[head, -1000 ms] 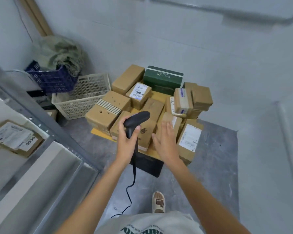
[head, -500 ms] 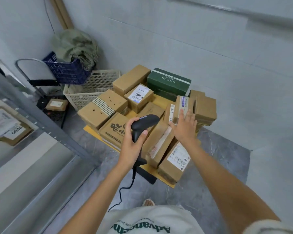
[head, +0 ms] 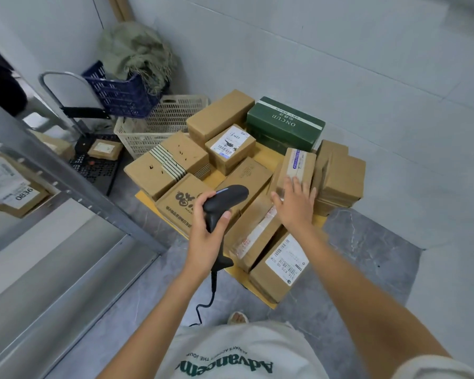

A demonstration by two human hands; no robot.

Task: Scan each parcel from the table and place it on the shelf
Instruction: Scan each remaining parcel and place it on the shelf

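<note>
In the upper left, a blue crate (head: 121, 97) holding green netting (head: 137, 53) sat atop a beige basket (head: 162, 124).

Single head-worn view, angled steeply down over the parcel-laden table (head: 266, 160), close range

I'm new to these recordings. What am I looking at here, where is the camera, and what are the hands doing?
No machine here: a person works with bare hands, filmed by one wide-angle camera on their head, looking down. The left hand grips a black corded barcode scanner. The right hand is open, reaching onto a small brown parcel standing in the pile. Cardboard parcels and a green box cover a low yellow table. A metal shelf at left already holds a labelled parcel.
</note>
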